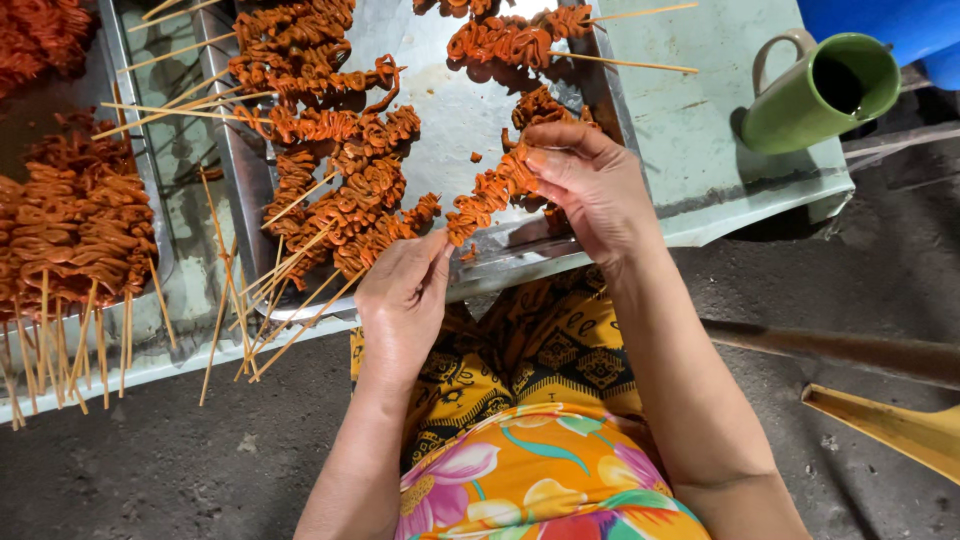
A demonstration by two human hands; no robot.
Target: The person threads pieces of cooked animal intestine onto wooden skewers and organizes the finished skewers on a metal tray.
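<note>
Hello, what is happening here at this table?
A person holds one skewer of orange-red marinated meat between both hands: the left hand at its lower end, the right hand around its upper part. This happens above a metal tray where many finished skewers lie. Another heap lies in a tray to the left. A green mug stands at the table corner.

Street-food prep spot — metal trays [232, 170] of skewers [330, 180], concrete floor [150, 460].

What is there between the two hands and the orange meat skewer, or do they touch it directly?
Nothing visible stands between them. The left hand pinches the lower end of the skewer of orange marinated meat, and the right hand grips its upper end, both with bare fingers, above the metal tray.
</note>
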